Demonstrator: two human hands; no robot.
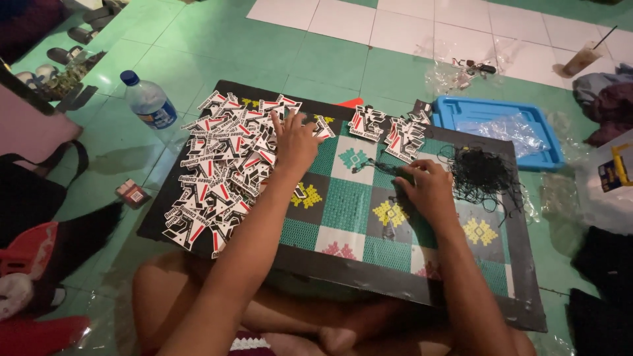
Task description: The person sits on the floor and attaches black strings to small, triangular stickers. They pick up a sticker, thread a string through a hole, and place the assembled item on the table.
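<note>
The left hand [295, 142] lies flat, fingers spread, on the heap of black, white and red printed card tags [224, 171] covering the left of the dark patterned board [349, 204]. The right hand [425, 188], well apart from it, pinches thin black string beside the tangled pile of black strings [481, 175].

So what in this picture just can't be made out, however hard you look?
All from the head view:
- Right hand: fingertips curl down onto the patterned board, so what they pinch near the black strings is hidden.
- Left hand: palm covers the black, white and red tags beneath it.
- Blue tray: crumpled clear plastic hides its contents.
- Cup with straw: blurred and too small.
- Dark items at the right edge: cut off.
</note>
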